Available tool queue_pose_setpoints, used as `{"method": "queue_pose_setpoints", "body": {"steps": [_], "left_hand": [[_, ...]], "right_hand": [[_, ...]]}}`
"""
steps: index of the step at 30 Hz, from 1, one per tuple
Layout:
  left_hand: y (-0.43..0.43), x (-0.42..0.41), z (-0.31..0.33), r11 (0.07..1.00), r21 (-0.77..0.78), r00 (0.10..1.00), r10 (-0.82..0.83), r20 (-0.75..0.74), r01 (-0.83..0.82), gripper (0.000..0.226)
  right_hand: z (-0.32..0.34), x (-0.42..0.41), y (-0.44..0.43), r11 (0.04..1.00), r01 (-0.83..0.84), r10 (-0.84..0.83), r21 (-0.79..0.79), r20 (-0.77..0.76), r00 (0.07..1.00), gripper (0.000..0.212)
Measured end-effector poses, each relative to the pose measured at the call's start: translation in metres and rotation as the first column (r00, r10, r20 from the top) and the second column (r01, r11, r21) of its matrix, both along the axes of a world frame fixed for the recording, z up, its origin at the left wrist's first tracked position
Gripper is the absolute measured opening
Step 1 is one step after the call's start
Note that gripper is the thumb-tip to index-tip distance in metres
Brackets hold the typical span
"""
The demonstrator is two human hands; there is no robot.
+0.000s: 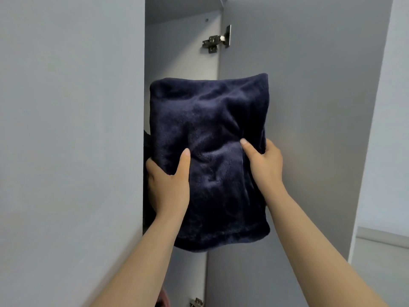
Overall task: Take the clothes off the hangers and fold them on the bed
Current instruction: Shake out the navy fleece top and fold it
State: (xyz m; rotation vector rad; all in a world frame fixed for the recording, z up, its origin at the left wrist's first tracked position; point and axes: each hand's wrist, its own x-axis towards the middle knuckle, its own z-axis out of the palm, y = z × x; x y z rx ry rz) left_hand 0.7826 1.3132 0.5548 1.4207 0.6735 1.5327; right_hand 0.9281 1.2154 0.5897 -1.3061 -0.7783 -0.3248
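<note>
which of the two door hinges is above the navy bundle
The upper hinge, high on the open door; the lower hinge sits below the navy bundle, at the bottom edge.

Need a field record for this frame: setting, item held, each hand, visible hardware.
setting: open wardrobe, its door swung out to the right
item: dark navy fleece garment, folded into a thick rectangle and held upright in front of the opening
left hand: grips the garment's left edge, thumb on the front, fingers hidden behind
right hand: grips the right edge, thumb pressed into the front
hardware: upper hinge and lower hinge on the door side
support: garment is carried by the hands alone
</note>
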Motion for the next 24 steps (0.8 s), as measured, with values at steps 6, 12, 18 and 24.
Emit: {"method": "queue_pose_setpoints", "body": {"steps": [6, 12, 18, 24], "left_hand": [[0.013, 0.019, 0.006, 0.999, -0.001, 0.998, 0.045, 0.034, -0.045, 0.080], [0.032, 0.041, 0.024, 0.981, 0.112, 0.978, 0.138, 0.155, -0.156, 0.083], [0.056, 0.046, 0.047, 0.951, 0.093, 0.929, 0.262, 0.260, -0.294, 0.069], [0.091, 0.034, 0.071, 0.915, 0.063, 0.900, 0.377, 0.219, -0.399, 0.054]], "right_hand": [[0.017, 0.026, 0.038, 0.999, -0.052, 0.052, -0.007, 0.007, 0.999, 0.022], [0.050, 0.050, 0.090, 0.977, -0.212, 0.212, -0.003, -0.009, 0.977, 0.019], [0.083, 0.062, 0.126, 0.919, -0.394, 0.394, -0.027, -0.006, 0.919, 0.020], [0.116, 0.072, 0.148, 0.800, -0.579, 0.585, -0.154, -0.011, 0.811, 0.026]]}}
